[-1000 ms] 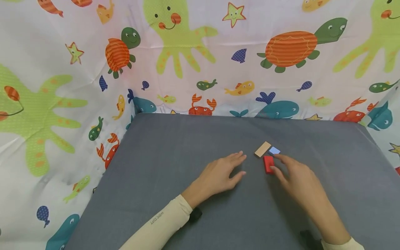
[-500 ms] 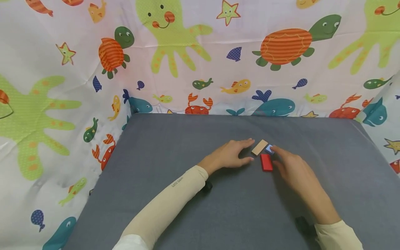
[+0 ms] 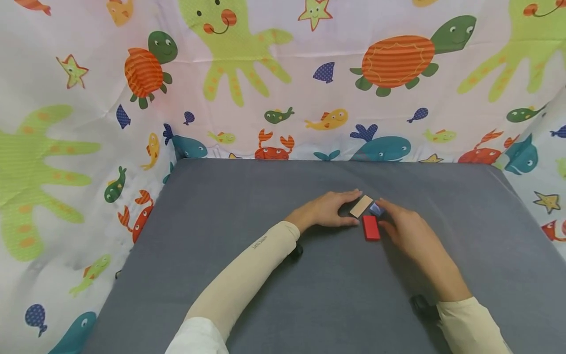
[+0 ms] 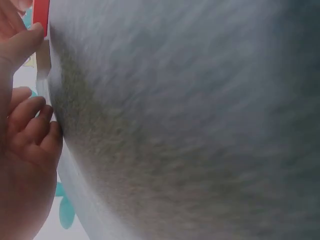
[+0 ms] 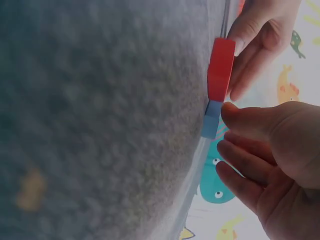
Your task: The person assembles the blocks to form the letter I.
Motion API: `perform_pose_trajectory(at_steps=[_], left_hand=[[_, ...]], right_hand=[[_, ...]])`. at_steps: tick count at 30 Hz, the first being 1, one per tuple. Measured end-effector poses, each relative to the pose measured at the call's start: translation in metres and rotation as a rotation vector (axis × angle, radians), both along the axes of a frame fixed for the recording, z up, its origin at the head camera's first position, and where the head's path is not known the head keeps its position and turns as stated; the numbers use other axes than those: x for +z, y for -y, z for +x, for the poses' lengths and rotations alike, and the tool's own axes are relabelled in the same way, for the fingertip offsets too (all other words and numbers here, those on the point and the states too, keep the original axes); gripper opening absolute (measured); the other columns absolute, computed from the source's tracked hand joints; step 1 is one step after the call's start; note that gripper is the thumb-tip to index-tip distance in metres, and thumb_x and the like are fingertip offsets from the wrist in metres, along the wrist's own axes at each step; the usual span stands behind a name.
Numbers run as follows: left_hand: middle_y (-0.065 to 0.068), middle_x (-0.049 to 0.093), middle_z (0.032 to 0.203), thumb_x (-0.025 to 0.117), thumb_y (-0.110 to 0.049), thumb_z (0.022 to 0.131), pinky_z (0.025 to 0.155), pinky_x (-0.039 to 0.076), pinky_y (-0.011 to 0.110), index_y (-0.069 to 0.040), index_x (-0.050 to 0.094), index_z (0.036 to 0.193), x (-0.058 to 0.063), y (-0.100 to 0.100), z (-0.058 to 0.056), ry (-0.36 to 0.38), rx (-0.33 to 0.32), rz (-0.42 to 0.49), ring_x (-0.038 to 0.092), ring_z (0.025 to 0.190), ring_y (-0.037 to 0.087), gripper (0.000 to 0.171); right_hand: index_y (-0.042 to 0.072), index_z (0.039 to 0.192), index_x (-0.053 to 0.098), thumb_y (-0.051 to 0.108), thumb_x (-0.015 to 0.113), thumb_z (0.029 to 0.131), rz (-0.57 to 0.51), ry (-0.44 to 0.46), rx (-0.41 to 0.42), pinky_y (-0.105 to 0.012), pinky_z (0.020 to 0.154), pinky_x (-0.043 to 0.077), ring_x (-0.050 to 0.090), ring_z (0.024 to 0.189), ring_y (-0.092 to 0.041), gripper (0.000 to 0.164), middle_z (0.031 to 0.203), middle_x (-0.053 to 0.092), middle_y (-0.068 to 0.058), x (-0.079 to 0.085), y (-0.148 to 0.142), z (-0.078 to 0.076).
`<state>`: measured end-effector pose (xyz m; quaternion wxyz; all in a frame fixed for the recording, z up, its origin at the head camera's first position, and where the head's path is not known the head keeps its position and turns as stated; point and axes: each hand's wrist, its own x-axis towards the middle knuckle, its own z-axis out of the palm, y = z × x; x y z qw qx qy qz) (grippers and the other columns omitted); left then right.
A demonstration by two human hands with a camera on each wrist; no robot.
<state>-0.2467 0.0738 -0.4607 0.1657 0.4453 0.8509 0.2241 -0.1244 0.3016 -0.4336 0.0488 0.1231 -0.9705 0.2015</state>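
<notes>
Three small blocks lie close together on the grey table: a tan block (image 3: 361,206), a blue block (image 3: 376,210) and a red block (image 3: 371,228) nearest the wearer. My left hand (image 3: 324,210) is at the tan block's left side, index finger and thumb spread apart. At the blue block's right side is my right hand (image 3: 409,230), its index fingertip at the far edge and its thumb nearer the red block. In the right wrist view, the right thumb (image 5: 245,120) overlaps the blue block (image 5: 211,120), which is partly hidden behind the red block (image 5: 221,70).
The grey tabletop (image 3: 265,275) reaches back to a white curtain (image 3: 247,123) printed with sea animals, which also hangs along both sides. A dark wrist device (image 3: 297,251) shows below the left sleeve, and another wrist device (image 3: 420,304) beside the right one.
My left hand has moved forward and right up to the tan block. My right hand stays by the blue block, its fingertips a little closer. The head view has shifted slightly.
</notes>
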Motion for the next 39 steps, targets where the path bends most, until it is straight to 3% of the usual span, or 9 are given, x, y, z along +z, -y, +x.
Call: perform_pose_trajectory(at_steps=[6,15,21,25,32,39], left_hand=[[-0.006,0.025,0.175,0.071,-0.055,0.099,0.128,0.024,0.034,-0.022,0.026,0.17,0.002,-0.004,-0.011,0.018,-0.041,-0.034,0.029,0.158,0.012,0.09],[-0.006,0.023,0.175,0.073,-0.052,0.098,0.13,0.019,0.034,-0.022,0.027,0.17,0.005,-0.008,-0.016,0.042,-0.107,-0.038,0.021,0.16,0.006,0.09],[-0.01,0.021,0.176,0.072,-0.052,0.099,0.131,0.014,0.036,-0.025,0.025,0.17,0.009,-0.014,-0.018,0.063,-0.114,-0.061,0.018,0.16,0.004,0.089],[-0.007,0.024,0.175,0.071,-0.05,0.1,0.13,0.017,0.034,-0.026,0.026,0.17,0.01,-0.015,-0.02,0.065,-0.112,-0.063,0.021,0.16,0.006,0.087],[-0.006,0.025,0.175,0.072,-0.049,0.1,0.13,0.017,0.032,-0.026,0.027,0.17,0.009,-0.016,-0.021,0.074,-0.108,-0.049,0.022,0.16,0.006,0.087],[-0.007,0.025,0.175,0.073,-0.049,0.099,0.13,0.018,0.034,-0.027,0.027,0.17,0.005,-0.018,-0.019,0.1,-0.099,-0.047,0.021,0.16,0.006,0.088]], right_hand=[[0.001,0.147,0.058,0.002,0.076,0.095,0.008,0.009,0.003,-0.064,0.088,0.056,0.071,0.099,-0.043,0.054,0.13,0.069,-0.029,-0.001,-0.003,-0.007],[0.0,0.146,0.059,0.002,0.077,0.095,0.031,0.05,-0.001,-0.064,0.09,0.056,0.072,0.099,-0.04,0.054,0.133,0.067,-0.029,0.004,-0.004,-0.012],[0.006,0.142,0.065,0.008,0.079,0.094,0.038,0.028,0.025,-0.061,0.082,0.058,0.071,0.085,-0.032,0.05,0.123,0.073,-0.026,0.009,-0.003,-0.006],[0.008,0.138,0.069,0.015,0.083,0.093,0.02,0.02,0.04,-0.057,0.08,0.06,0.069,0.078,-0.026,0.048,0.113,0.077,-0.022,0.013,0.0,0.001],[0.008,0.138,0.07,0.033,0.087,0.09,0.034,0.048,0.077,-0.059,0.084,0.059,0.074,0.089,-0.03,0.057,0.116,0.077,-0.021,0.012,0.003,0.005],[0.008,0.137,0.071,0.037,0.091,0.085,0.056,0.07,0.059,-0.059,0.083,0.06,0.074,0.089,-0.029,0.063,0.116,0.077,-0.02,0.005,0.003,0.007]])
